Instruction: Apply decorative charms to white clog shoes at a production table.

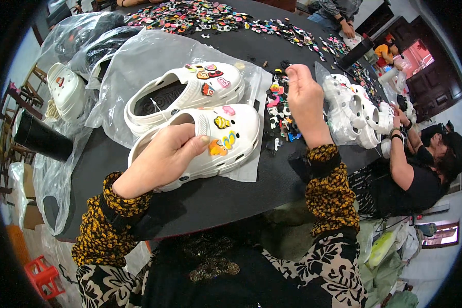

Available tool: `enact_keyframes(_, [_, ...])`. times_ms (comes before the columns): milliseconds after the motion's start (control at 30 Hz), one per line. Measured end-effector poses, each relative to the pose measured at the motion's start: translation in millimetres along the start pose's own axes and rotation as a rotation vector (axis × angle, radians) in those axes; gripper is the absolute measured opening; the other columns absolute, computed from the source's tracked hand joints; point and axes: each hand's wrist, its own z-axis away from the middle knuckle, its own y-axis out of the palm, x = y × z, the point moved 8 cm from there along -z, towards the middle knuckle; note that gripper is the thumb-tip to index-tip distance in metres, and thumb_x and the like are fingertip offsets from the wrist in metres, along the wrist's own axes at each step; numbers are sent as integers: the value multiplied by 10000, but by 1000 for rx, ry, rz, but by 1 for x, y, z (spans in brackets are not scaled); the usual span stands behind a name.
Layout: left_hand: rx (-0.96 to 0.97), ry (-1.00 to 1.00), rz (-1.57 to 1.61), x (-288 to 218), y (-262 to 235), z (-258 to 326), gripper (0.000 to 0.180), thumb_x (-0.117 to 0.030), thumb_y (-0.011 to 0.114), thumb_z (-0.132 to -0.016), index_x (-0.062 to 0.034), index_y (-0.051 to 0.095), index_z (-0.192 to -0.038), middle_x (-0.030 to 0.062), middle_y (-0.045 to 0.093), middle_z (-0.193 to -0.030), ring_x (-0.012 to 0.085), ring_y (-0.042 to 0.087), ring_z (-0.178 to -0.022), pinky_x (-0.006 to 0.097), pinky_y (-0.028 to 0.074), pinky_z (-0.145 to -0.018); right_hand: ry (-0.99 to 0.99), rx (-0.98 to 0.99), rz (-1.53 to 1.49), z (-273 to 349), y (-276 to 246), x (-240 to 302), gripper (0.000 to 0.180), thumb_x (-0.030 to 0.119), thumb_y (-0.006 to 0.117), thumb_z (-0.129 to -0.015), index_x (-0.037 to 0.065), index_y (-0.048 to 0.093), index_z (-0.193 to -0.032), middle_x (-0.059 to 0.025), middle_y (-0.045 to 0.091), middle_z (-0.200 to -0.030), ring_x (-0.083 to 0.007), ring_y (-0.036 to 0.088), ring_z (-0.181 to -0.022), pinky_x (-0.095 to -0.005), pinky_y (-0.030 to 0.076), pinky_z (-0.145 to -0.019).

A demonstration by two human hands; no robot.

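A white clog (218, 141) is lain near the front edge of the dark table (226, 197), on a sheet of clear plastic (244, 172). Small coloured charms (222, 134) are set into the holes of its upper: a pink one, a yellow and black one, and an orange and yellow one nearest the toe. The clog is gripped at its heel side by the left hand (161, 159), whose fingers are curled closed over the rim, the thumb (195, 143) being pressed just beside the orange charm.

A second white clog (190, 87), likewise dressed with charms, is placed just behind the first and touching it, on the same plastic sheet.

To the right of both clogs a small heap of loose charms (278, 115) is spread on the table. The right hand (305, 100) is held over this heap with its fingers bent narrowly together at the tips; whether anything is pinched between them cannot be told.

Farther right, more white clogs in a clear bag (351, 113) are seen, handled by another person (421, 167) in a black top. A wide scatter of coloured charms (210, 15) is strewn along the far side of the table. At the left, one more white clog (66, 90) is lain among clear plastic bags (82, 36), with a black cylinder (41, 138) beside them.
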Motion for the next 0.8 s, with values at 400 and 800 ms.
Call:
enact_keyframes(400, [17,-24,21,2,-1,1,347,-261,522,-977,70,606,-1040,43,624,-809,90,521,-748,275,460,-686,65,255,60,15,43,-44,175,189,480,-946,37,545,-888,-198,642,-744,-405,625,-711,-501,474,-650])
enact_keyframes(800, [-77,5,58,-1,-4,2,293,-220,545,-953,56,616,-883,87,583,-704,131,522,-655,309,440,-615,-14,433,-579,48,8,112,148,30,490,-956,-30,565,-1068,-144,658,-951,-204,665,-913,-286,517,-778])
